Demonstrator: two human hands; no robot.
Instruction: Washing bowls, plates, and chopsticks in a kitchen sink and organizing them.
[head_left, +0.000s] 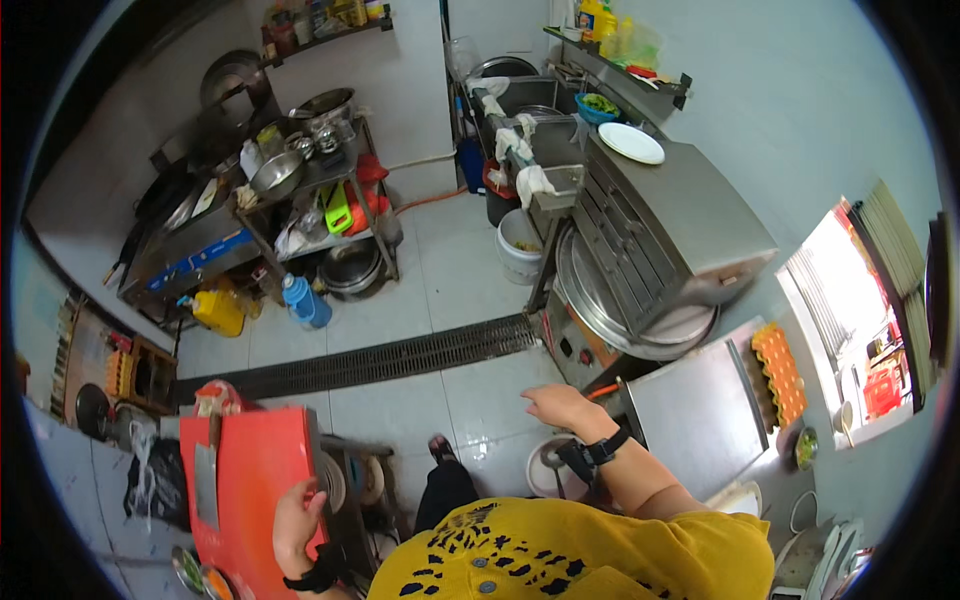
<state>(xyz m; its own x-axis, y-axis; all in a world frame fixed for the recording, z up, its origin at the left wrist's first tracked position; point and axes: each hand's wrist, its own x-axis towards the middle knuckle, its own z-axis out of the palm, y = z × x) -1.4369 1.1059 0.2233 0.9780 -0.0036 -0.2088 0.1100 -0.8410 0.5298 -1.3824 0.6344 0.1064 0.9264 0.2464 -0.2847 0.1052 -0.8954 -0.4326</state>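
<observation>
My left hand (298, 517) is at the right edge of a red cutting board (259, 480), bare, with fingers loosely bent; whether it touches the board I cannot tell. A cleaver (205, 480) lies along the board's left side. Out in front of me, my right hand (561, 407) hangs in the air above the tiled floor, empty, its fingertips pointing left. Below its wrist stands a white bucket (541, 476) with a ladle (553, 459) in it. A steel-topped counter (690, 412) is to the right of that hand.
A dark drain grate (360, 365) crosses the floor ahead. Beyond it, a blue thermos (306, 301) stands beside a rack holding a steel bowl (277, 174). At right, a white plate (631, 143) rests on a steel cabinet (697, 195). Orange egg trays (780, 375) stand near the window.
</observation>
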